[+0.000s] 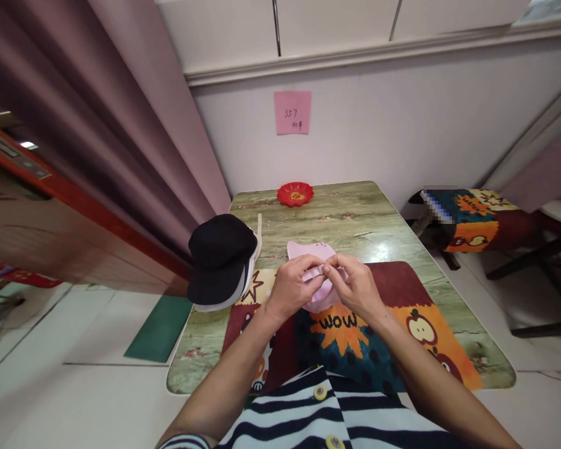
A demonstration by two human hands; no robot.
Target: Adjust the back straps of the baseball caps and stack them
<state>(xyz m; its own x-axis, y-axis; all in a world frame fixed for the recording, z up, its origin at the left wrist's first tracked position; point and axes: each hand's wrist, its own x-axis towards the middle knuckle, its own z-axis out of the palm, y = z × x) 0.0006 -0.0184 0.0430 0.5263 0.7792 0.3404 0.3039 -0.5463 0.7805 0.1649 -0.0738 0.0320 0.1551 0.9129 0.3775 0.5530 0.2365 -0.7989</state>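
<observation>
A pale pink cap [313, 251] rests on the patterned cloth mat in front of me, partly covered by my hands. My left hand [295, 282] pinches the cap's narrow strap from the left side. From the right, my right hand [351, 280] grips the same strap, its fingertips meeting those of the left. The fastening between the fingers is too small to make out. To the left of my hands, a black cap [222, 255] sits on top of paler caps [224, 304] at the table edge.
The wood-patterned table [327, 227] carries a colourful mat [411, 280] and a red scalloped dish [295, 194] near the wall. A pink note [292, 113] is stuck to the wall. A curtain [168, 93] hangs at left; a cloth-covered stool [477, 215] stands at right.
</observation>
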